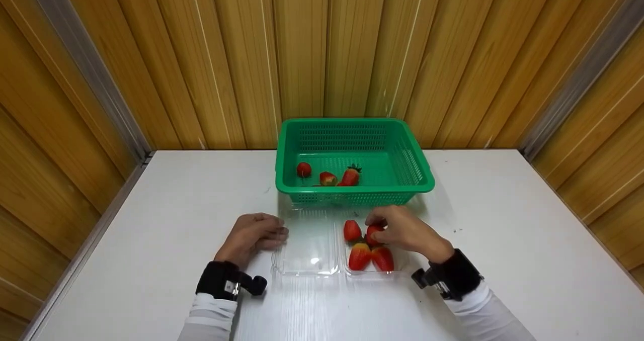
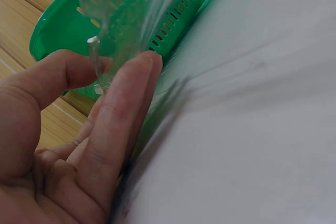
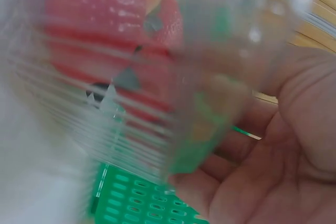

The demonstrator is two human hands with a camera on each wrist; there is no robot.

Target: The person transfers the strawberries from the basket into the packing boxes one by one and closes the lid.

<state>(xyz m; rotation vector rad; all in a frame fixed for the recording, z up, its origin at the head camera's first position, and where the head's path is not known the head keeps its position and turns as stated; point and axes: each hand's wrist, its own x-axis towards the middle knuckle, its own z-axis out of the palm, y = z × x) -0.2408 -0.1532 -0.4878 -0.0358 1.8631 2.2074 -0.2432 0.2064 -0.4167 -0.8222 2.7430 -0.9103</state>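
Observation:
A clear plastic clamshell box lies opened flat, its lid half [image 1: 308,248] on the left. My left hand [image 1: 251,235] pinches the lid's left edge between thumb and fingers; the left wrist view shows the clear edge [image 2: 95,51] between them. In the box's right half [image 1: 370,272] sit several red strawberries [image 1: 359,257]. Over that half, my right hand [image 1: 407,232] grips a strawberry [image 1: 373,235] at the back right, beside the others. Through the blurred plastic wall [image 3: 210,103] in the right wrist view, red fruit [image 3: 105,51] shows; my right fingertips are partly hidden behind it.
Right behind the box stands a green perforated basket [image 1: 354,189] holding several more strawberries [image 1: 351,176]. All of it rests on a white table [image 1: 201,180]. Wood-patterned panels [image 1: 302,54] enclose the back and both sides.

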